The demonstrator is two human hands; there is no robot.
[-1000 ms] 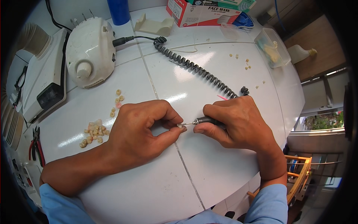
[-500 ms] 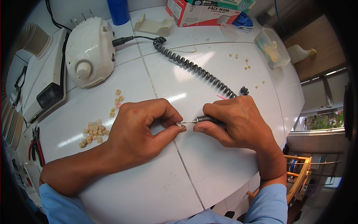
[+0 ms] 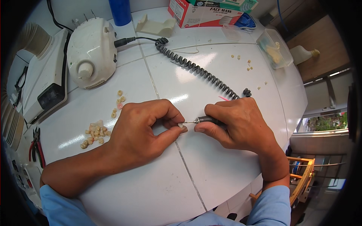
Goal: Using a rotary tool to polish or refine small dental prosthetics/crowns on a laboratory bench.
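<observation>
My left hand (image 3: 149,130) pinches a small off-white, tooth-like piece (image 3: 181,126) between thumb and fingertips, which partly cover it. My right hand (image 3: 237,124) is closed round a dark rotary handpiece (image 3: 206,119). From its metal nose a thin bit (image 3: 189,122) points left and reaches the piece; contact cannot be made out for certain. A coiled black cord (image 3: 200,69) runs from behind my right hand to the white motor control unit (image 3: 90,52). Left of my left hand lies a heap of yellowish-white tooth-like pieces (image 3: 97,132), with several ring-shaped ones (image 3: 120,100) farther back.
Red-handled pliers (image 3: 37,147) lie at the left edge, below a white machine with a hose (image 3: 49,83). Along the back stand a blue cylinder (image 3: 120,13), a cream holder (image 3: 155,26) and a mask box (image 3: 205,15). A clear tub (image 3: 286,56) and tiny pieces (image 3: 249,62) sit at far right.
My right hand and the handpiece have shifted very slightly left. My left hand keeps its pinch on the small piece.
</observation>
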